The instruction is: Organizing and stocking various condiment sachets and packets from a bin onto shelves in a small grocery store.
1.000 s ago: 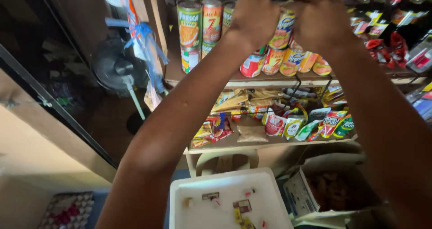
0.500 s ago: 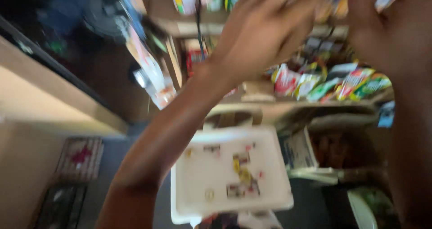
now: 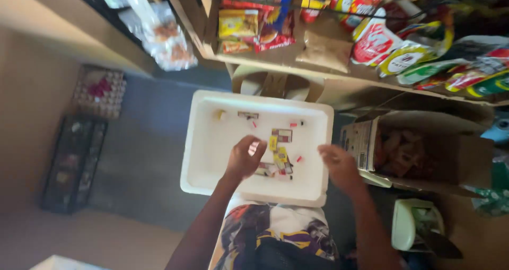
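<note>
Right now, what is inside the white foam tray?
Inside the white foam tray: scattered small yellow and red packets. The left hand covers some near the middle; what lies beneath it cannot be seen.

Wooden shelf (image 3: 318,71) (packed), grey floor (image 3: 143,158)

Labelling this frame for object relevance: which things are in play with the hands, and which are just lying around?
In play:
- left hand, over the small packets
- right hand, at the tray's edge
- white foam tray

Lying about:
- open cardboard box
- shelf of snack packets
- black crate
- egg tray
</note>
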